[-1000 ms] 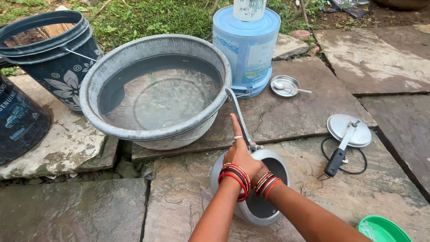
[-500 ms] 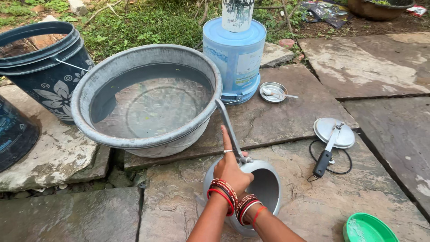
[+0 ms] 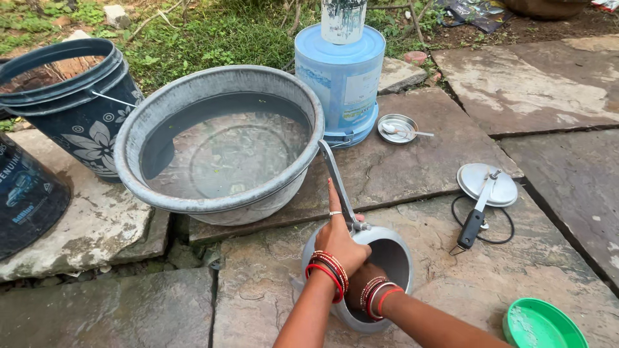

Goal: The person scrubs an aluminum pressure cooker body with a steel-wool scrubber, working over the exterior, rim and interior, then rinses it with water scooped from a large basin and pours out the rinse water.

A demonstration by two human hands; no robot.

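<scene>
- Wet stone paving point(image 3: 419, 167) beside grass carries everything.
- Your metal pot point(image 3: 387, 258) lies tilted on it, mouth toward you, grey and dull inside.
- Your left hand point(image 3: 338, 238) clamps the handle base point(image 3: 353, 224); your right hand has gone deeper since a moment ago, its grip hidden.
- Beyond sit a water-filled basin point(image 3: 219, 142) and lid point(image 3: 487, 183).

Light blue round drum point(image 3: 340, 77) with pale label stood far centre; white-and-dark can point(image 3: 343, 18) sat on top. Dark printed bucket point(image 3: 26, 193) stood at left edge.
</scene>
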